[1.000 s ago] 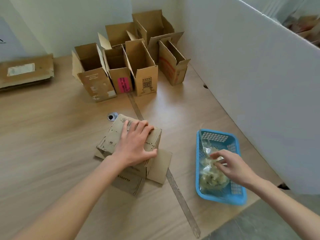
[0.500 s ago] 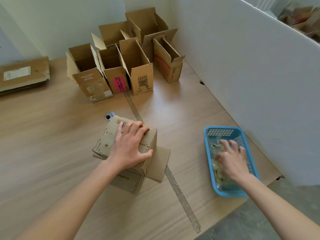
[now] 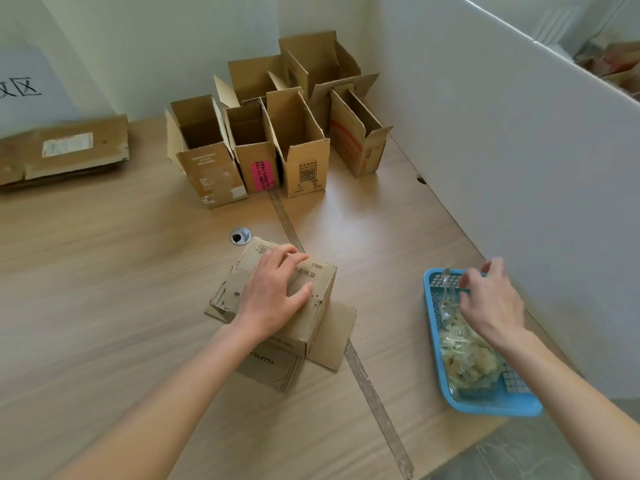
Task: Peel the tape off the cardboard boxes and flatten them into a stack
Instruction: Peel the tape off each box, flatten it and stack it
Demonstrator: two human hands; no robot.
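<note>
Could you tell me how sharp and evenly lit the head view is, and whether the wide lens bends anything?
Head view: soft, even daylight with faint shadows; the left hand and its cardboard box look sharp, the right hand over the blue basket is slightly motion-blurred; the white partition edge bows from wide-angle distortion; no strong glare.

A pale wood-grain counter (image 3: 104,271) runs into a corner of light greenish-white walls (image 3: 156,46). A white corrugated partition (image 3: 519,168) lines its right edge. A round metal grommet (image 3: 240,235) sits mid-counter. Grey tiled floor (image 3: 540,455) shows past the near right corner. Soft daylight.
</note>
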